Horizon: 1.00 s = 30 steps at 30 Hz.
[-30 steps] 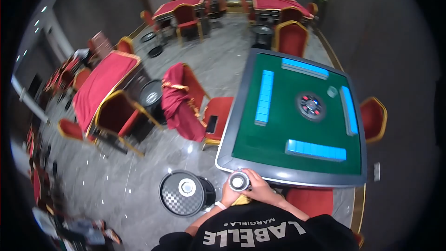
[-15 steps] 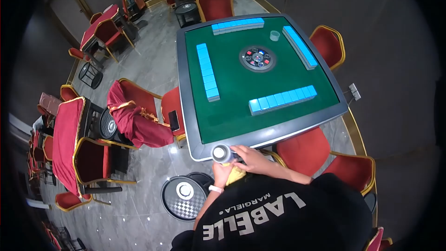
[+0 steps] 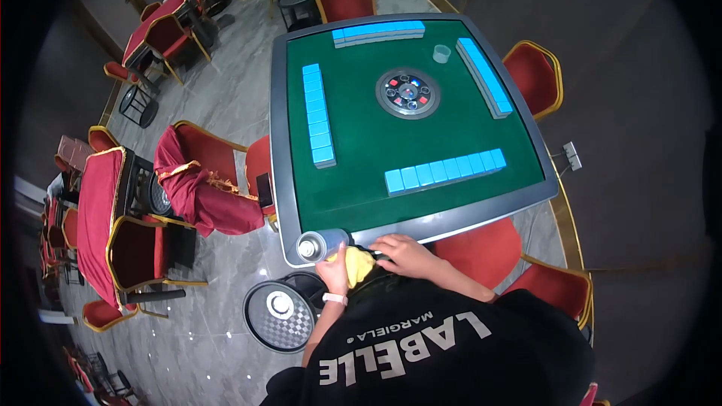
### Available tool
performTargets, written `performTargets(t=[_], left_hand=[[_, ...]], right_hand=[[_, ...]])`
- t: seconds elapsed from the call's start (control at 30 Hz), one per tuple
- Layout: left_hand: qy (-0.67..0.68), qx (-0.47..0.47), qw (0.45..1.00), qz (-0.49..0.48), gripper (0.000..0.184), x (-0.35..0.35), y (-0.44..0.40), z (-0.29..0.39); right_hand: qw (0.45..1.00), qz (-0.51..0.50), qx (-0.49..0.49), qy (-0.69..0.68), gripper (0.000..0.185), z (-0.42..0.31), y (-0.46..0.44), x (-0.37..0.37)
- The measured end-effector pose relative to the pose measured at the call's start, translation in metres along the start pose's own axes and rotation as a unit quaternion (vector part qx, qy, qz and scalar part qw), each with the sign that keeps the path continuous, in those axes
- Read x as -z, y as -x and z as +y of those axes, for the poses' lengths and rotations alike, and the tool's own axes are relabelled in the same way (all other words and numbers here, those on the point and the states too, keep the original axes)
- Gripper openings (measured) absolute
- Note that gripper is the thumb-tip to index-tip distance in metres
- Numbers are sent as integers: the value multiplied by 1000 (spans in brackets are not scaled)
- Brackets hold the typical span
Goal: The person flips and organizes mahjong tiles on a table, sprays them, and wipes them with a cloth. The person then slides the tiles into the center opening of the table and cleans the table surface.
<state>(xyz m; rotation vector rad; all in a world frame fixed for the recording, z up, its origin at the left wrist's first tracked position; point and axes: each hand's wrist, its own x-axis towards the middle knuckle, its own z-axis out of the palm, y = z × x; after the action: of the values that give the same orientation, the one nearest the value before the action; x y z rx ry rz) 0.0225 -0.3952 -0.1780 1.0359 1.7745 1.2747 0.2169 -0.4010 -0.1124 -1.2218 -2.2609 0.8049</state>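
Observation:
My left hand [image 3: 333, 274] is wrapped round an aerosol can [image 3: 331, 239], which lies tilted over the near left corner of the mahjong table [image 3: 338, 219], its round pale top facing left. A crumpled yellow cloth [image 3: 359, 265] is against the same hand, bunched beside the can. Just right of the cloth, my right hand [image 3: 410, 258] has its fingers stretched out at the table's near edge, with nothing held. Rows of blue-backed mahjong tiles [image 3: 445, 171] stand along all four sides of the green top, around a round centre panel [image 3: 408, 93].
A clear cup [image 3: 441, 53] stands near the far right tiles. Left of the table, a chair carries a draped red cloth [image 3: 203, 195] and a dark phone [image 3: 264, 189]. A round black side stand [image 3: 282, 331] is by my left arm. Red chairs [image 3: 481, 252] surround the table.
The can has tipped from upright to leaning left in my left hand. My right hand has come off it and now lies apart to the right. More of the yellow cloth shows.

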Motion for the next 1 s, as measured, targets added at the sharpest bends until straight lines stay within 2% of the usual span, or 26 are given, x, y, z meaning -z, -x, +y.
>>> performTargets(t=[0.07, 0.1, 0.2, 0.23, 0.27, 0.4, 0.43, 0.53, 0.6, 0.67, 0.7, 0.73, 0.8, 0.87, 0.93, 0.97, 1.0], left_hand=[[-7, 26, 1000, -3, 30, -12, -1, 18], [-11, -30, 999, 21, 26, -21, -6, -5], [-74, -10, 997, -3, 25, -35, -14, -44], [-121, -98, 987, 42, 25, -40, -16, -75], [-128, -162, 975, 76, 22, -48, -14, -57], [-112, -37, 993, 28, 23, -45, -19, -95], [-108, -20, 994, 13, 25, -51, -19, -64], [-142, 47, 988, 40, 25, -59, -21, -52], [-153, 60, 984, 71, 24, -71, -24, -37], [-139, 92, 982, 84, 23, -84, -30, -24], [-142, 100, 980, 92, 22, -79, -25, -53], [-166, 62, 978, 106, 22, -81, -24, -58], [-208, 49, 967, 141, 21, -81, -16, -74], [-175, 76, 969, 159, 18, -86, -14, -70], [-175, 118, 963, 165, 16, -91, -12, -64], [-152, 191, 956, 160, 35, -95, -13, -48], [-218, 222, 940, 141, 33, -89, -10, -60]], right_hand=[[1000, -4, -22, -9, 35, 29, 1, 18], [999, 8, -30, 7, 35, 48, 2, 28], [995, 75, -64, 31, 35, 98, -7, 80], [990, 97, -92, 48, 35, 117, -11, 96], [984, 110, -128, 51, 34, 139, -17, 111], [967, 200, -131, 85, 31, 230, -52, 164], [962, 211, -130, 111, 31, 260, -62, 168], [955, 215, -181, 95, 35, 329, -97, 177], [945, 199, -234, 111, 45, 371, -125, 182], [927, 252, -215, 174, 57, 409, -160, 200], [915, 282, -209, 200, 58, 429, -179, 214], [901, 311, -203, 226, 59, 457, -197, 227], [868, 342, -282, 223, 67, 506, -231, 248], [842, 353, -361, 192, 76, 542, -259, 265], [829, 333, -400, 205, 79, 558, -277, 272], [832, 305, -409, 216, 68, 556, -282, 269], [835, 346, -377, 202, 61, 567, -283, 258]])
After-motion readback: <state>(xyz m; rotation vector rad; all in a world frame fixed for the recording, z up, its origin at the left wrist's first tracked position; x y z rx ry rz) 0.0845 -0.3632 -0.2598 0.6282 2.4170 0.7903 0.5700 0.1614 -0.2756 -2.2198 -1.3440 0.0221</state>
